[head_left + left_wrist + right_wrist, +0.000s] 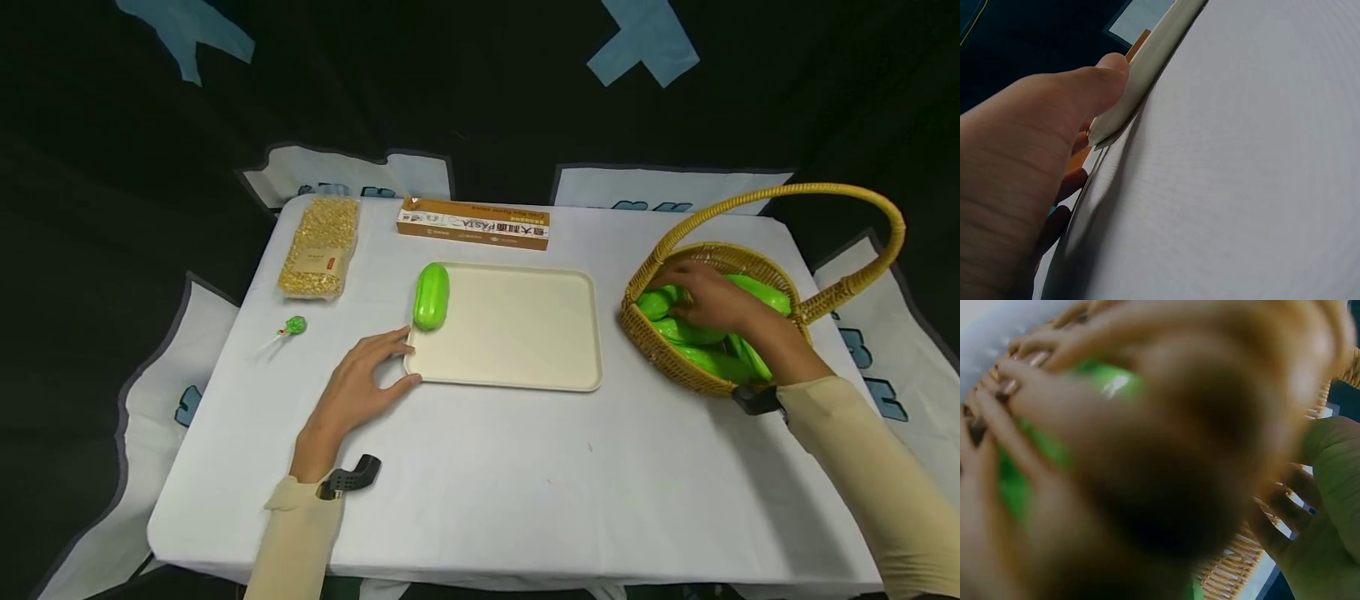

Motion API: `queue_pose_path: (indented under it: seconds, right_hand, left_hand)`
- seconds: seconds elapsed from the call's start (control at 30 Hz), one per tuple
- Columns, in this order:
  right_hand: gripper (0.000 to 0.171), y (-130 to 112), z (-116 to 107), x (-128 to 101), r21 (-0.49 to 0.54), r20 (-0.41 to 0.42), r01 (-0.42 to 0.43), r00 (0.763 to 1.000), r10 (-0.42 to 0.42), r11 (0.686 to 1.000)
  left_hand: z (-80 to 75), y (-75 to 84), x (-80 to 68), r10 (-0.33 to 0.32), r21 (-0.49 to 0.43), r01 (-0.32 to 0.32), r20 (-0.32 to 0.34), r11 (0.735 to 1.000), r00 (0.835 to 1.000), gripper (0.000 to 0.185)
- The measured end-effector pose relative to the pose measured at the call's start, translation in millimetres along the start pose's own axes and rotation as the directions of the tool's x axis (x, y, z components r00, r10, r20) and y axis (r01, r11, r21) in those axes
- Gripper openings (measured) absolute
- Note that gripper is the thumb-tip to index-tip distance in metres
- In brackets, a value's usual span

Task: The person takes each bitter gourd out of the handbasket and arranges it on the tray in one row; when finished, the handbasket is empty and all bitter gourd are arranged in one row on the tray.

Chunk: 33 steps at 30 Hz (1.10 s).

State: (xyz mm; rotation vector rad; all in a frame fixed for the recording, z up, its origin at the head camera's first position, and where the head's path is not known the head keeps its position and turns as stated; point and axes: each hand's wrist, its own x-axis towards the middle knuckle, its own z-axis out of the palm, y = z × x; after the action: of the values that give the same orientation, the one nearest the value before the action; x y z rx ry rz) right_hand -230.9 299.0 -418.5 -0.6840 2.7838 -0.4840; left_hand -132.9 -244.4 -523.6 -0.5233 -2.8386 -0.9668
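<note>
The cream rectangular tray [517,333] lies mid-table with a glossy green oblong vegetable [431,297] upon its left end. At the tray's near left corner, my left hand [362,385] grips with the thumb on the front edge and fingers along the left side. In the left wrist view, the thumb [1107,84] presses the tray's outer wall [1141,75]. My right hand [708,296] reaches inside a wicker basket [660,354], fingers around one of several green vegetables [708,360]; I cannot tell whether it holds it. Blurred wicker covers much of the right wrist view.
A tall looped handle [810,190] arches over the basket. Behind the tray lies a brown and white pasta box [472,225]. A clear bag of yellow grains [322,250] and a green lollipop [296,325] lie on the left of the white-covered table [525,483].
</note>
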Motion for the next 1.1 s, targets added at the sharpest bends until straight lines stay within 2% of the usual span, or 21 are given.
queue_pose_path:
  seconds: [0.27,0.4,0.47,0.67,0.77,1.1]
  right_hand:
    - [0.043,22.0,5.6,-41.5,-0.037,-0.02,-0.054,0.998,0.054,0.998]
    - [0.04,25.4,5.3,-52.3,-0.047,-0.008,-0.084,0.996,0.083,0.995]
    - [0.039,23.1,4.0,-46.3,-0.057,0.008,-0.09,0.996,0.09,0.994]
    - [0.039,13.0,-3.5,-7.1,-0.051,0.075,-0.056,0.995,0.06,0.997]
    - [0.039,11.1,-6.2,3.6,-0.043,0.108,-0.067,0.992,0.071,0.997]
    - [0.041,10.7,-11.4,-2.9,-0.038,0.084,-0.095,0.992,0.098,0.995]
  left_hand:
    - [30.8,15.1,10.7,0.042,-0.036,-0.041,0.04,0.999,0.998,0.047]
    - [36.6,20.9,17.3,0.065,-0.056,-0.062,0.063,0.997,0.996,0.048]
    - [32.8,19.0,18.2,0.073,-0.056,-0.07,0.058,0.996,0.996,0.048]
    - [12.8,4.0,11.7,0.043,-0.053,-0.045,-0.039,0.998,0.998,0.047]
    - [5.8,-1.6,8.3,0.031,-0.051,-0.033,-0.042,0.998,0.999,0.047]
    - [7.3,-1.6,5.8,0.035,-0.044,-0.036,-0.029,0.998,0.999,0.048]
